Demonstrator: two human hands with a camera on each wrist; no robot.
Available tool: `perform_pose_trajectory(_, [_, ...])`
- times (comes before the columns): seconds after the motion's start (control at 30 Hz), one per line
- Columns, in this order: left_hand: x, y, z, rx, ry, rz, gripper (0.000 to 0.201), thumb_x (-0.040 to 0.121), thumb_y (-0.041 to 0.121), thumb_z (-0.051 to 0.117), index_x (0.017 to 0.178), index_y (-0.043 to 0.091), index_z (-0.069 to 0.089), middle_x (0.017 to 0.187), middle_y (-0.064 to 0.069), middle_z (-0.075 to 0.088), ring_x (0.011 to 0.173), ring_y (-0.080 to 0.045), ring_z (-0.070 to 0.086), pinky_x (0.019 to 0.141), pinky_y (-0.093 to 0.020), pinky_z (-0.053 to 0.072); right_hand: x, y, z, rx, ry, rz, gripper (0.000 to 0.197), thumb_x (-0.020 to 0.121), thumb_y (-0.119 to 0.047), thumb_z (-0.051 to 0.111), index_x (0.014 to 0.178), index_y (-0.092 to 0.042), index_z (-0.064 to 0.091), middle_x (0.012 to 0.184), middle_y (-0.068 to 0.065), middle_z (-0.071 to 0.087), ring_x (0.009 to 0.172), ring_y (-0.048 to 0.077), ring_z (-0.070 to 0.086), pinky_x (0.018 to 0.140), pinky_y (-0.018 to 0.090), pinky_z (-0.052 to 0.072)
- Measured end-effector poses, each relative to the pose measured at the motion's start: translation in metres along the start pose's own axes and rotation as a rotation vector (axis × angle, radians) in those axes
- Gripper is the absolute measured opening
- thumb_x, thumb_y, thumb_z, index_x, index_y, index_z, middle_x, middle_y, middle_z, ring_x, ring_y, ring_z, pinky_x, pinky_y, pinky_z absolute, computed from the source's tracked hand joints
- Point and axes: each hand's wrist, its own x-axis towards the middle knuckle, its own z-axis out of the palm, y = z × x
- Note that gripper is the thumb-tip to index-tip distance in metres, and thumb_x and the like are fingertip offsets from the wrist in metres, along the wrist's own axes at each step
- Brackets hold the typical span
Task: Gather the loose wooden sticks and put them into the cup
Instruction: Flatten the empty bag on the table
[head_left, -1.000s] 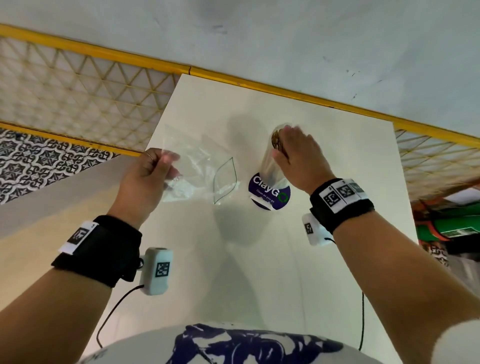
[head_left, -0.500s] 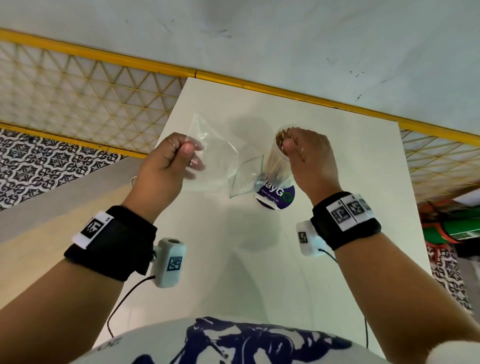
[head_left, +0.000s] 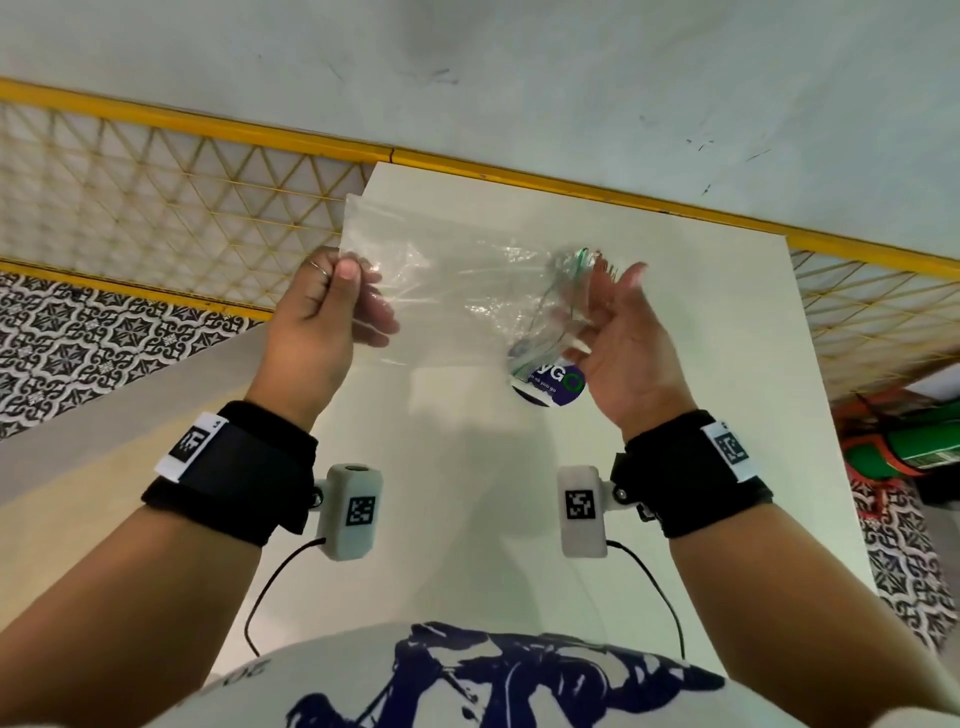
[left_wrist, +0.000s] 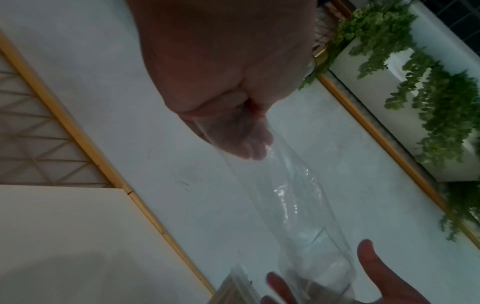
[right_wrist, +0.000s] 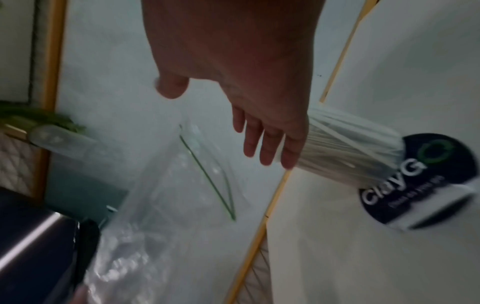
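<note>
A clear cup (head_left: 550, 387) with a dark blue label stands on the white table (head_left: 467, 519). In the right wrist view it is packed with thin wooden sticks (right_wrist: 345, 152). My left hand (head_left: 348, 275) pinches one end of a clear plastic bag (head_left: 457, 291) held above the table. The bag stretches rightward to above the cup. My right hand (head_left: 618, 312) is open with its fingers straight beside the bag's green-edged mouth, just over the cup (right_wrist: 402, 181). Whether it touches the bag (right_wrist: 168, 195) I cannot tell. No loose sticks show on the table.
Yellow-framed lattice panels (head_left: 156, 197) flank the table, with a pale wall behind. Patterned floor tiles (head_left: 78, 332) lie to the left. A green object (head_left: 904, 447) sits low at the right. White planters with green plants (left_wrist: 415, 92) show in the left wrist view.
My right hand let go of the sticks at the cup's rim and opened beside the bag. My left hand lifted the bag and spread it rightward over the cup.
</note>
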Motion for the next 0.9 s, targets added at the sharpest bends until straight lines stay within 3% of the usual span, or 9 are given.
perform_pose_trajectory(0.1, [-0.004, 0.003, 0.006, -0.002, 0.013, 0.038, 0.028, 0.104, 0.022, 0.032, 0.086, 0.023, 0.053, 0.061, 0.006, 0.063, 0.059, -0.013, 0.064, 0.055, -0.027, 0.052, -0.011, 0.018, 0.007, -0.090, -0.184, 0.205, 0.083, 0.061, -0.071, 0.072, 0.125, -0.020, 0.056, 0.100, 0.000, 0.071, 0.094, 0.022, 0.065, 0.081, 0.042, 0.050])
perform_pose_trajectory(0.23, [-0.007, -0.005, 0.001, 0.229, 0.185, 0.170, 0.022, 0.103, 0.026, 0.031, 0.091, 0.020, 0.049, 0.068, -0.002, 0.055, 0.057, -0.009, 0.055, 0.055, -0.024, 0.046, -0.023, 0.026, 0.016, -0.225, -0.158, 0.108, 0.008, 0.092, -0.015, 0.059, 0.091, -0.008, 0.062, 0.075, 0.006, 0.070, 0.061, 0.020, 0.066, 0.063, 0.036, 0.052])
perform_pose_trajectory(0.33, [-0.006, -0.021, -0.012, 0.470, 0.253, 0.244, 0.024, 0.102, 0.029, 0.032, 0.099, 0.014, 0.050, 0.074, 0.002, 0.055, 0.061, -0.018, 0.054, 0.060, -0.028, 0.043, -0.030, 0.021, 0.017, -0.245, -0.039, 0.029, 0.021, 0.095, 0.000, 0.050, 0.077, -0.006, 0.058, 0.077, 0.004, 0.067, 0.046, 0.015, 0.051, 0.049, 0.027, 0.044])
perform_pose_trajectory(0.47, [-0.011, -0.041, -0.015, 0.477, 0.252, 0.072, 0.023, 0.101, 0.028, 0.034, 0.108, 0.014, 0.050, 0.069, -0.003, 0.056, 0.069, -0.031, 0.060, 0.065, -0.035, 0.045, -0.038, 0.024, 0.018, -0.397, 0.000, -0.005, 0.018, 0.097, -0.001, 0.049, 0.083, -0.008, 0.060, 0.065, -0.005, 0.061, 0.045, 0.009, 0.046, 0.045, 0.021, 0.040])
perform_pose_trajectory(0.53, [-0.020, -0.059, -0.018, 0.559, 0.229, -0.080, 0.031, 0.100, 0.021, 0.039, 0.128, 0.007, 0.042, 0.085, -0.011, 0.062, 0.086, -0.032, 0.063, 0.075, -0.034, 0.046, -0.035, 0.034, 0.013, -0.603, 0.006, 0.079, 0.012, 0.096, -0.006, 0.052, 0.088, -0.011, 0.059, 0.061, -0.001, 0.056, 0.044, 0.010, 0.046, 0.044, 0.022, 0.039])
perform_pose_trajectory(0.6, [-0.039, -0.081, -0.021, 0.765, 0.094, -0.072, 0.051, 0.097, 0.020, 0.045, 0.142, 0.004, 0.029, 0.124, -0.018, 0.055, 0.113, -0.036, 0.055, 0.094, -0.041, 0.045, -0.028, 0.052, 0.002, -0.791, -0.036, 0.258, 0.009, 0.095, -0.007, 0.051, 0.089, -0.014, 0.054, 0.069, 0.009, 0.059, 0.049, 0.017, 0.049, 0.046, 0.025, 0.038])
perform_pose_trajectory(0.73, [-0.098, -0.137, -0.011, 1.200, -0.703, 0.289, 0.066, 0.091, 0.038, 0.053, 0.148, 0.018, 0.028, 0.158, -0.016, 0.019, 0.144, -0.041, 0.019, 0.111, -0.058, 0.028, -0.022, 0.094, -0.021, -1.198, 0.085, 0.325, 0.023, 0.091, -0.024, 0.058, 0.112, -0.015, 0.056, 0.111, 0.017, 0.064, 0.093, 0.032, 0.063, 0.077, 0.035, 0.047])
perform_pose_trajectory(0.83, [-0.133, -0.152, 0.003, 1.319, -0.973, -0.016, 0.075, 0.095, 0.051, 0.038, 0.152, 0.025, -0.003, 0.159, -0.008, -0.018, 0.146, -0.034, -0.013, 0.116, -0.054, 0.012, -0.030, 0.107, -0.020, -1.317, 0.222, 0.120, 0.029, 0.090, -0.031, 0.060, 0.113, -0.014, 0.057, 0.118, 0.011, 0.057, 0.105, 0.032, 0.059, 0.088, 0.038, 0.045])
perform_pose_trajectory(0.9, [-0.152, -0.146, 0.016, 1.341, -0.956, -0.088, 0.074, 0.094, 0.058, 0.030, 0.152, 0.024, -0.001, 0.160, -0.009, -0.011, 0.147, -0.035, -0.001, 0.115, -0.050, 0.019, -0.037, 0.119, -0.014, -1.341, 0.133, 0.038, 0.034, 0.087, -0.035, 0.065, 0.111, -0.013, 0.058, 0.116, 0.011, 0.057, 0.104, 0.031, 0.058, 0.090, 0.042, 0.046])
